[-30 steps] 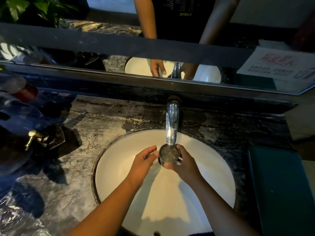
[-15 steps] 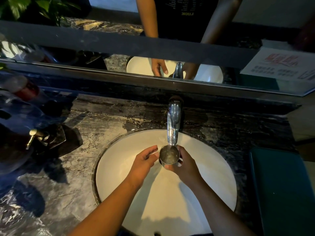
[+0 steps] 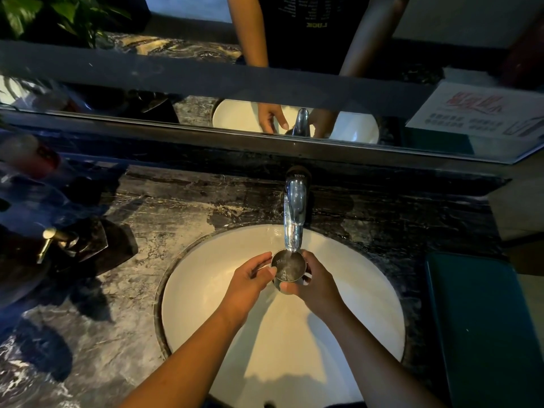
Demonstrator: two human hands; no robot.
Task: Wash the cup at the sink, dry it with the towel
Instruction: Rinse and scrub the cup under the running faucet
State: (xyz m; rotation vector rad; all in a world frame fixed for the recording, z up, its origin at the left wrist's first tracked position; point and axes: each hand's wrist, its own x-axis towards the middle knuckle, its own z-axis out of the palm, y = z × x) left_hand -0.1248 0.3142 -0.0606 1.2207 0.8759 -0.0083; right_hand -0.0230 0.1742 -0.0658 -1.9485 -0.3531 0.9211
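Observation:
A small shiny metal cup (image 3: 288, 266) is held upright under the chrome faucet (image 3: 294, 213), and water runs into it. My right hand (image 3: 313, 282) wraps around the cup from the right and front. My left hand (image 3: 251, 279) touches the cup's left rim with its fingertips, fingers slightly spread. Both hands are over the round white sink (image 3: 206, 290). A dark green flat cloth, probably the towel (image 3: 482, 325), lies on the counter to the right of the sink.
The dark marble counter (image 3: 117, 334) surrounds the sink. A dark soap dispenser with a brass pump (image 3: 50, 240) stands at the left. A mirror (image 3: 265, 83) runs along the back, with a plant (image 3: 44, 13) at the upper left and a printed sign (image 3: 482, 110) at the right.
The cup has shifted slightly and my left hand's fingertips have moved closer onto its rim. Water keeps running into it.

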